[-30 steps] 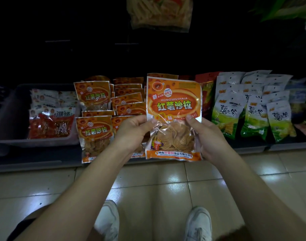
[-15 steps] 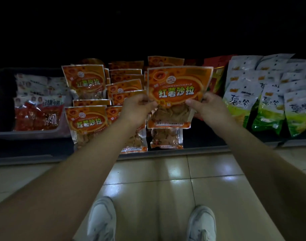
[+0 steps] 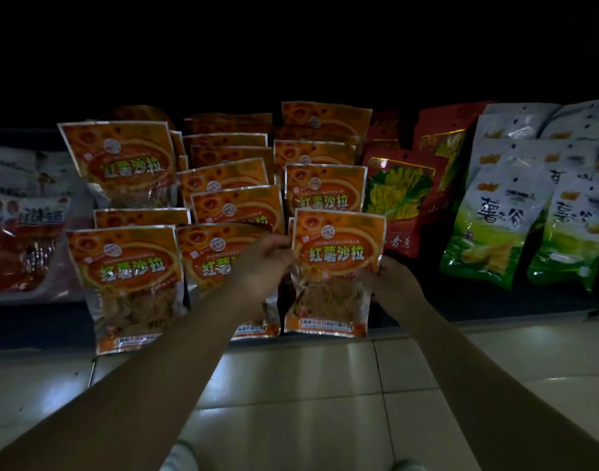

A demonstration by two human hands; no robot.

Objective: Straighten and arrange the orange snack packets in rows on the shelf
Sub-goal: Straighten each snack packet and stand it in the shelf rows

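Note:
An orange snack packet with green lettering and a clear lower window stands at the front of the right-hand orange row on the low dark shelf. My left hand pinches its left edge and my right hand grips its right edge lower down. Several more orange packets stand behind it in that row, in a middle row and in a left row. My left forearm covers part of the front packet of the middle row.
Red packets with yellow strips stand right of the orange rows, then green-and-white packets. A grey tray of red packets sits at the left. Pale floor tiles lie before the shelf edge. The shelf back is dark.
Both hands carried the orange packet forward and down from mid-air to the front of the right-hand row. The camera moved closer to the shelf.

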